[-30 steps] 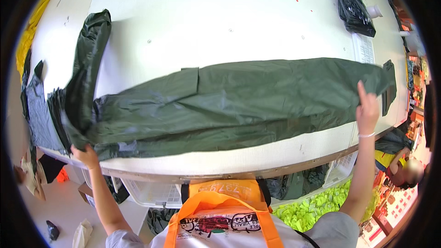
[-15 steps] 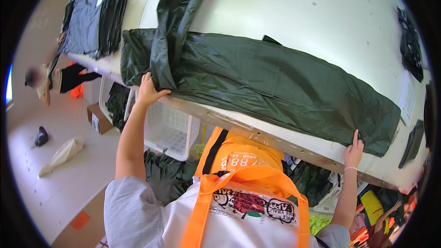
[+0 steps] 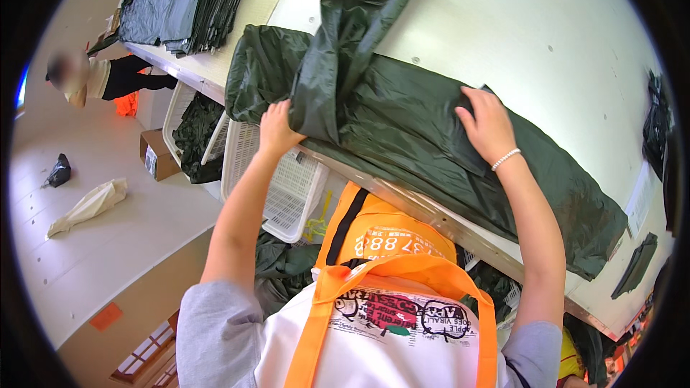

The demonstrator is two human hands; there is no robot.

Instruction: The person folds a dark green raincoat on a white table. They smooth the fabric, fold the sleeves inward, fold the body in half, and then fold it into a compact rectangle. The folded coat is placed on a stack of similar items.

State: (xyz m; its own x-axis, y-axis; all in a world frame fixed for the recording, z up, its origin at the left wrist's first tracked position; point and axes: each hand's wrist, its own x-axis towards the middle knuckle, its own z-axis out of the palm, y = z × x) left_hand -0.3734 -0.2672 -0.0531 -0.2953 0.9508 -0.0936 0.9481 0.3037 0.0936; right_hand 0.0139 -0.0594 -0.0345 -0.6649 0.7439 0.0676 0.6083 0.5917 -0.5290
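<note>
A glossy dark green garment (image 3: 402, 126), apparently a raincoat, lies folded into a long strip along the table's near edge. One sleeve (image 3: 352, 29) crosses its left end and points away from me. My left hand (image 3: 279, 129) rests on the near edge beside the sleeve's lower end, fingertips on the fabric and thumb spread apart. My right hand (image 3: 490, 128) is over the far side of the strip, right of its middle. Its fingers curve with a gap to the thumb, above a darker fold. A small dark tab sticks out behind its fingers.
The white table (image 3: 560, 7) extends beyond the garment. A stack of folded dark garments (image 3: 215, 3) stands at the far left, near another person (image 3: 90, 75). White plastic baskets (image 3: 291, 197) sit below the table edge, with a cardboard box (image 3: 157, 154) on the floor. A small dark folded piece (image 3: 636, 266) lies at right.
My right hand has left the garment's right end and moved left and away, onto its far side. My left hand stays near the sleeve's lower end. The view has shifted and turned slightly.
</note>
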